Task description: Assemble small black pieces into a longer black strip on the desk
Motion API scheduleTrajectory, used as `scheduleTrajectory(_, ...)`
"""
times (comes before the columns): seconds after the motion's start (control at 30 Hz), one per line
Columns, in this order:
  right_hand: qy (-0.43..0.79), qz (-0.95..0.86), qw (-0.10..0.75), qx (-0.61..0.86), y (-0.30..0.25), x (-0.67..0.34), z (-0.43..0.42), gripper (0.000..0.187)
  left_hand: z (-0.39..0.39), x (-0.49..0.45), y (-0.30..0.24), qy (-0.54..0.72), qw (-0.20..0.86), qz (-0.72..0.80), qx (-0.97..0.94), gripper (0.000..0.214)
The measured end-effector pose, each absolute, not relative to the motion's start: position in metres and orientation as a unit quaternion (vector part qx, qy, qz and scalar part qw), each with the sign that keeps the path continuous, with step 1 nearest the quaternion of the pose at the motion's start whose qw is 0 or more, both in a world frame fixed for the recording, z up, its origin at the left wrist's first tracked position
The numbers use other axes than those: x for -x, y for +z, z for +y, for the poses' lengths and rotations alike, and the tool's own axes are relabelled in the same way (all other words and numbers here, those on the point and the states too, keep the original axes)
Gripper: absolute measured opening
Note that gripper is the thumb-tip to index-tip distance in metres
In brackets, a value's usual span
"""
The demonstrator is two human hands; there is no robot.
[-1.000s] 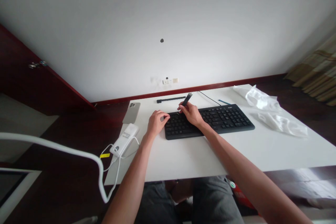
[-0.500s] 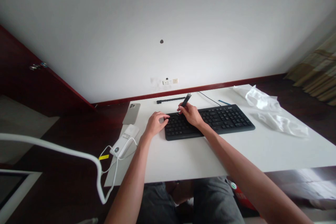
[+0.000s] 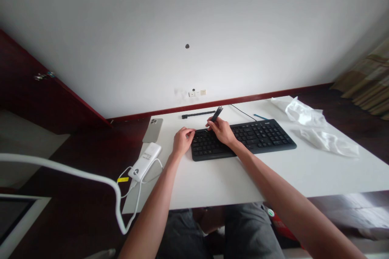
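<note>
A black keyboard (image 3: 261,137) lies across the middle of the white table (image 3: 231,178). My right hand (image 3: 222,130) is closed round a dark pen-like tool (image 3: 216,113), whose lower tip touches the keys near the keyboard's upper left. My left hand (image 3: 181,140) rests at the keyboard's left end, fingers curled against its top left corner, seemingly steadying it.
A grey phone (image 3: 152,130) lies face down at the table's far left corner. A white power bank (image 3: 144,161) with a white cable sits near the left edge. A thin black strip (image 3: 198,115) lies behind the keyboard. Crumpled clear plastic (image 3: 316,129) is on the right.
Both hands stay where they were at the keyboard's left end. Only the view has shifted slightly.
</note>
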State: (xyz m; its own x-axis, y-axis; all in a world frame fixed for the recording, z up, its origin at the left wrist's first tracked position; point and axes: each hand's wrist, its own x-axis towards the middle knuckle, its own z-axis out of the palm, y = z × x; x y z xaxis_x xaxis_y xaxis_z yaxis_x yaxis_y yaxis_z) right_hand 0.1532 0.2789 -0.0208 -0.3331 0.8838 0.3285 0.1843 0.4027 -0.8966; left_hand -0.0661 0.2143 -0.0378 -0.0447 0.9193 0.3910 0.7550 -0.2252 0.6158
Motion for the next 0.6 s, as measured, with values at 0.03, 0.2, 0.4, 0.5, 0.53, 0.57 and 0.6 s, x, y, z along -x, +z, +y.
scheduleTrajectory(0.03, 0.399, -0.711, 0.442, 0.374, -0.021, -0.153, 0.279, 0.028, 0.215, 0.065, -0.038, 0.387, 0.108, 0.615, -0.679, 0.019)
scheduleTrajectory(0.2, 0.402, -0.71, 0.442, 0.373, -0.022, -0.154, 0.28, 0.028, 0.215, 0.065, -0.038, 0.405, 0.108, 0.617, -0.666, 0.021)
scheduleTrajectory(0.4, 0.402, -0.707, 0.444, 0.375, -0.023, -0.154, 0.281, 0.029, 0.204, 0.062, -0.016, 0.459, 0.125, 0.608, -0.636, 0.022)
scheduleTrajectory(0.5, 0.403, -0.705, 0.446, 0.376, -0.022, -0.154, 0.281, 0.03, 0.184, 0.037, 0.018, 0.482, 0.175, 0.608, -0.607, 0.044)
scheduleTrajectory(0.53, 0.4, -0.706, 0.445, 0.378, -0.021, -0.154, 0.28, 0.03, 0.174, 0.024, 0.033, 0.503, 0.196, 0.59, -0.6, 0.052)
scheduleTrajectory(0.57, 0.399, -0.706, 0.444, 0.381, -0.021, -0.154, 0.28, 0.03, 0.163, 0.008, 0.05, 0.53, 0.223, 0.562, -0.595, 0.059)
scheduleTrajectory(0.6, 0.399, -0.706, 0.443, 0.383, -0.021, -0.154, 0.279, 0.03, 0.149, -0.009, 0.067, 0.553, 0.263, 0.523, -0.593, 0.062)
